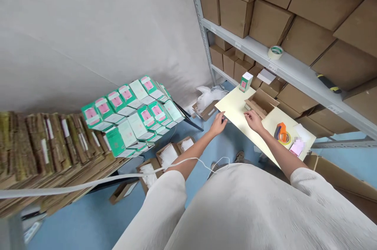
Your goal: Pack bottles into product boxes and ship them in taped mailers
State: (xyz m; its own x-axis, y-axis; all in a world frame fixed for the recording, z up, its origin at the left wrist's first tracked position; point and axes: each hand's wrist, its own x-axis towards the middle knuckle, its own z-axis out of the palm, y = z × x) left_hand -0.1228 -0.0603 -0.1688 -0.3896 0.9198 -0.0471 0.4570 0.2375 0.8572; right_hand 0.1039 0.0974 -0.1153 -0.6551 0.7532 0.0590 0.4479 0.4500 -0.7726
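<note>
My left hand (pixel 218 123) hovers at the left front edge of the cream-topped table (pixel 235 104), its fingers loosely bent and apart, with nothing seen in it. By the near side of a small open cardboard box (pixel 266 102) is my right hand (pixel 253 120). Its fingers are half curled and slightly apart; whether they touch the box I cannot tell. Behind the box, a green and white carton with a pink panel (pixel 246 82) stands upright. To the right of my right forearm lie an orange tape dispenser (pixel 282 132) and a pink item (pixel 297 147).
Green and white cartons (pixel 126 124) are stacked on the left, beside bundled flat cardboard (pixel 59 144). A metal shelf (pixel 253 48) full of brown boxes bears a tape roll (pixel 275 52) and a black-yellow tool (pixel 328 83). Open boxes (pixel 160 159) stand on the blue floor; a white cord (pixel 118 177) crosses the view.
</note>
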